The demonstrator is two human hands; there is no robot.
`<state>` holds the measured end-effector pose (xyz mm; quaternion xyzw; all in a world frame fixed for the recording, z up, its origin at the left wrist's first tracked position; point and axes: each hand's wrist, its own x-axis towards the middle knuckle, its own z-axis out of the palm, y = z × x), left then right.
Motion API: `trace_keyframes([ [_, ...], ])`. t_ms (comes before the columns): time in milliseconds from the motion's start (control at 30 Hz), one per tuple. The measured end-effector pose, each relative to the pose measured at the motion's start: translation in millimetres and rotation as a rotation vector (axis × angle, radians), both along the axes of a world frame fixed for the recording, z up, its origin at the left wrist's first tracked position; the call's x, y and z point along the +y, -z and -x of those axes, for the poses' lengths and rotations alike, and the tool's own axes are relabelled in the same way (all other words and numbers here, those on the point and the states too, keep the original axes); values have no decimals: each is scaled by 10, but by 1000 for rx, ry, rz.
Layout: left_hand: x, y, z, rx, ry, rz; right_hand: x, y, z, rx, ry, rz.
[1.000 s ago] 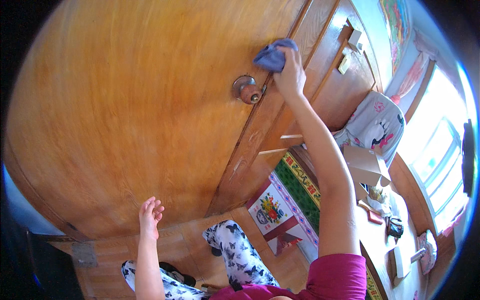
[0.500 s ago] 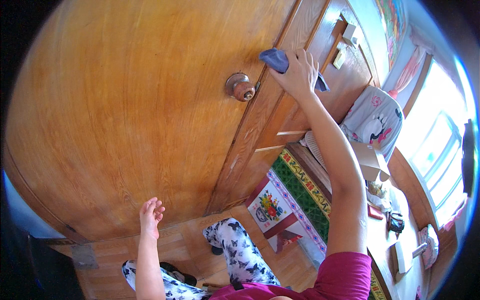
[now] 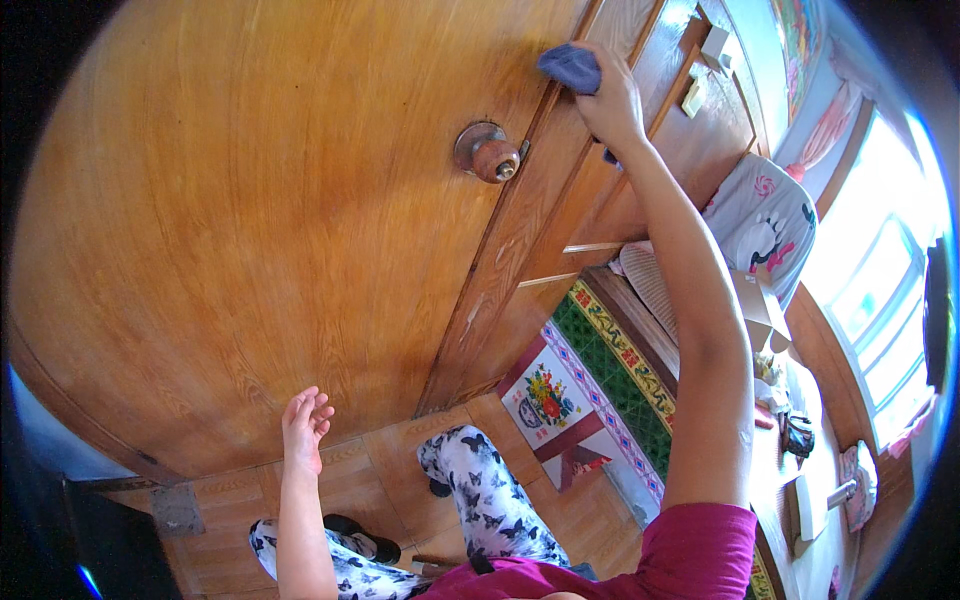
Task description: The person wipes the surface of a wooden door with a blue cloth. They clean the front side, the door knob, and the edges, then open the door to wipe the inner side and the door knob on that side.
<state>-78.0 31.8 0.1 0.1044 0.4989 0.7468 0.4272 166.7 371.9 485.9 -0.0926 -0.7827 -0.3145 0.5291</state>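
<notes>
At the upper centre of the frame, the right hand (image 3: 612, 105) is gripping a blue cloth (image 3: 569, 68), fingers curling over it, right where the door (image 3: 250, 220) is meeting the jamb (image 3: 530, 215). The knob (image 3: 493, 158) is jutting out below and left. Toward the lower left, the left hand (image 3: 304, 432) is hovering empty before the door, fingers loosely bent.

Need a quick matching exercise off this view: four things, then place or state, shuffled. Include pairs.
Things:
1. cloth
2. knob
3. left hand
4. curtain

Place or state:
A. pink, beside the window
B. empty, slightly curled
C. gripped in the right hand
D. mounted on the door

Pairs: 1-C, 2-D, 3-B, 4-A
</notes>
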Motion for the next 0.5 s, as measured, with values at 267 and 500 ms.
trace_keyframes([
  [267,-35,-67,-19,-8,2,3,-180,281,-279,-166,452,-99],
  [500,-6,-148,-68,13,9,23,-144,513,-153,-133,466,-35],
])
